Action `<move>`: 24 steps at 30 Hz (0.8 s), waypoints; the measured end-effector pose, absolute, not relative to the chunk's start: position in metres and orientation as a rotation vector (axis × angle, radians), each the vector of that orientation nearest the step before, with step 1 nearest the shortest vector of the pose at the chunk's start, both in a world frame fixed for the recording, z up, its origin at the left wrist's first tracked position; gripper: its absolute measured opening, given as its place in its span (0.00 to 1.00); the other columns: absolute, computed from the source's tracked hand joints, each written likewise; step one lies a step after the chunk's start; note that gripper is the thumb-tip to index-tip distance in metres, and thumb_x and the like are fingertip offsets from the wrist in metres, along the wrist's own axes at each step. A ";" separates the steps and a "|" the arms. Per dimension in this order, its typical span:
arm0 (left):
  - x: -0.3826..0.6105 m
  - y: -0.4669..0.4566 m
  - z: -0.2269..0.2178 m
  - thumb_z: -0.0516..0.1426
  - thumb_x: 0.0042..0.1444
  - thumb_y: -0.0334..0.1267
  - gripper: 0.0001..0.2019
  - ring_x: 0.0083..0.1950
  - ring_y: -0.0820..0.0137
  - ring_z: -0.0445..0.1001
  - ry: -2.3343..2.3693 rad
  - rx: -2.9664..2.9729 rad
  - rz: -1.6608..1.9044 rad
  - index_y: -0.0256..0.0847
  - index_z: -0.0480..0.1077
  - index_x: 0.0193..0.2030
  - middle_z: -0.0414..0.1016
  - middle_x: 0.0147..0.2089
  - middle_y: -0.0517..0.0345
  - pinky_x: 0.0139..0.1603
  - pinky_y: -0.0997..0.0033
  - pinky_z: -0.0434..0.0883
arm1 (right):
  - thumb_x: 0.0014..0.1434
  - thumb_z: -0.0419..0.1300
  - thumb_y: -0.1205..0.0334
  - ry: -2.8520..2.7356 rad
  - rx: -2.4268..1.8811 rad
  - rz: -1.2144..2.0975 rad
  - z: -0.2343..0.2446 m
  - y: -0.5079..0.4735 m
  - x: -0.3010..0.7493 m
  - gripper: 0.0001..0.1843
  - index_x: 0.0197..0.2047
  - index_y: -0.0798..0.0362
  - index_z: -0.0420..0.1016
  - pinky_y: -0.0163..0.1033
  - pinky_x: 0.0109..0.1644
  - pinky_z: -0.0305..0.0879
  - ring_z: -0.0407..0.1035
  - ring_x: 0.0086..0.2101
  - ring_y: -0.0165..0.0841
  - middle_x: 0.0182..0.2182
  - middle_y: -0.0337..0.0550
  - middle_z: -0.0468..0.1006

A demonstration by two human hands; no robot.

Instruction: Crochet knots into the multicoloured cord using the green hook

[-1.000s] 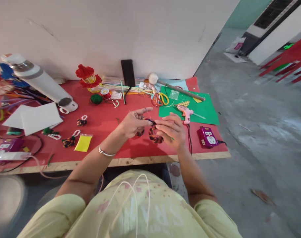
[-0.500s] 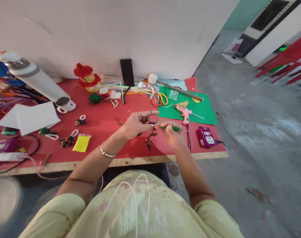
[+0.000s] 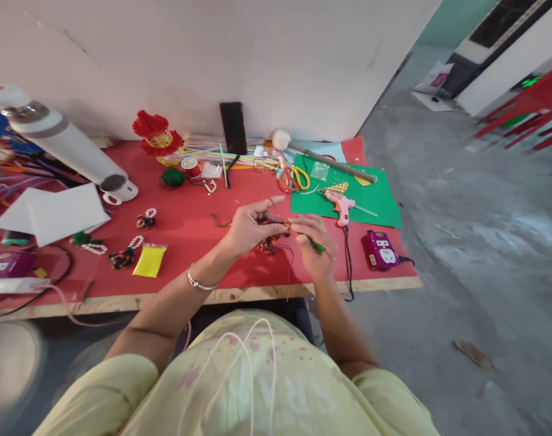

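Between the thumb and fingers of my left hand (image 3: pixel 253 227) is a small crochet piece (image 3: pixel 269 243) in dark multicoloured yarn with orange and red flecks. It hangs a little below the fingertips. My right hand (image 3: pixel 316 242) is closed around a green-handled crochet hook (image 3: pixel 318 245), its tip end meeting the work at the left fingertips. Both hands are close together above the red table surface, and the hook's tip is hidden by the fingers. A thin strand of yarn (image 3: pixel 290 272) runs down past the table edge.
A pink glue gun (image 3: pixel 342 206) lies on green paper (image 3: pixel 380 203), beside scissors (image 3: pixel 298 178). A purple power socket (image 3: pixel 381 250) sits at the right. Leftward are a yellow packet (image 3: pixel 149 260), beaded yarn pieces (image 3: pixel 121 257), a mug (image 3: pixel 121 189) and a white flask (image 3: pixel 62 142). A phone (image 3: pixel 233 128) leans on the wall.
The hook has tilted, its handle end dropping, and my right hand has turned with it. The hanging crochet piece has gathered up closer to my left fingers.
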State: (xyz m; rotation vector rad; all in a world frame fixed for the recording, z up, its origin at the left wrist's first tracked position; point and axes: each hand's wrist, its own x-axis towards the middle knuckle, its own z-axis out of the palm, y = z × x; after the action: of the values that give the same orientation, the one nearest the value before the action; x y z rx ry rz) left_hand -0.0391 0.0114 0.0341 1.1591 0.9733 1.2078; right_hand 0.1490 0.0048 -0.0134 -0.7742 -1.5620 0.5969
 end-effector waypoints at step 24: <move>-0.045 0.005 0.036 0.78 0.40 0.36 0.33 0.22 0.79 0.70 0.857 0.899 1.116 0.36 0.82 0.57 0.81 0.29 0.58 0.21 0.79 0.58 | 0.60 0.70 0.44 -1.696 -0.639 0.511 -0.013 0.013 0.169 0.17 0.53 0.28 0.84 0.60 0.56 0.75 0.80 0.47 0.45 0.46 0.36 0.90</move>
State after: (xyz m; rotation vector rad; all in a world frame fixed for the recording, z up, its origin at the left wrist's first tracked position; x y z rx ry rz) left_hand -0.0453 0.0053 0.0361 0.8985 0.8575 1.1162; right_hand 0.1685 0.0126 -0.0127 -0.6388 -1.6965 0.5108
